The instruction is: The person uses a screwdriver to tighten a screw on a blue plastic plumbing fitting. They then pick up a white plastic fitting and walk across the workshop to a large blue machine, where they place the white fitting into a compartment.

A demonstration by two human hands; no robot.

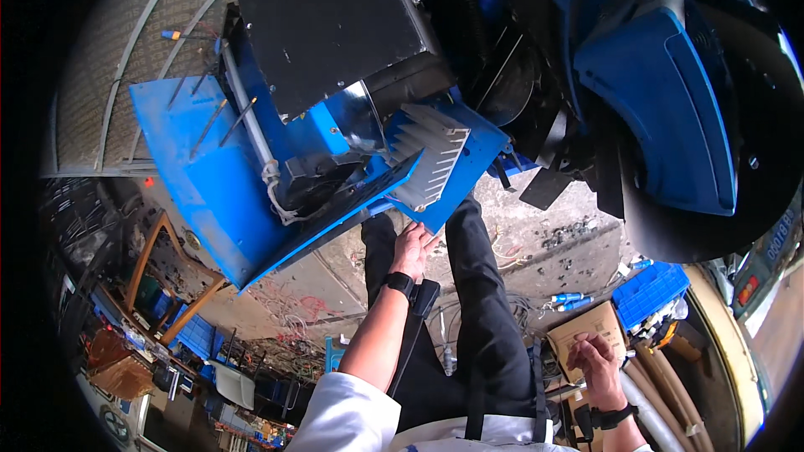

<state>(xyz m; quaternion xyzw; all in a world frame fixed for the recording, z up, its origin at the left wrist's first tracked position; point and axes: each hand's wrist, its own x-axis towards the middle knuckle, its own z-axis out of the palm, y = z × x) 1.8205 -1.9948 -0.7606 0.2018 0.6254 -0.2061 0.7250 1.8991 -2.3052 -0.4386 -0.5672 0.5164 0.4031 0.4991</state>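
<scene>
My left hand (413,249) reaches to the lower corner of a blue metal panel (476,149), its fingers stretched out and apart at the panel's edge. Whether the fingertips press on the panel or only lie under it is hard to see. A grey finned metal part (425,169) is on that panel. Off to the right, my right hand (595,356) is raised with its fingers curled in. Anything between those fingers is too small or hidden to name. Beyond my left hand stands a blue machine housing (197,172) with a black box-shaped cover (327,25).
A large blue curved shell (657,92) stands at the far right. Beside my right hand are a cardboard box (589,326), a blue plastic crate (649,295) and long cardboard tubes (674,393). Loose cables (310,305) lie on the floor. A wooden frame (138,264) stands at left.
</scene>
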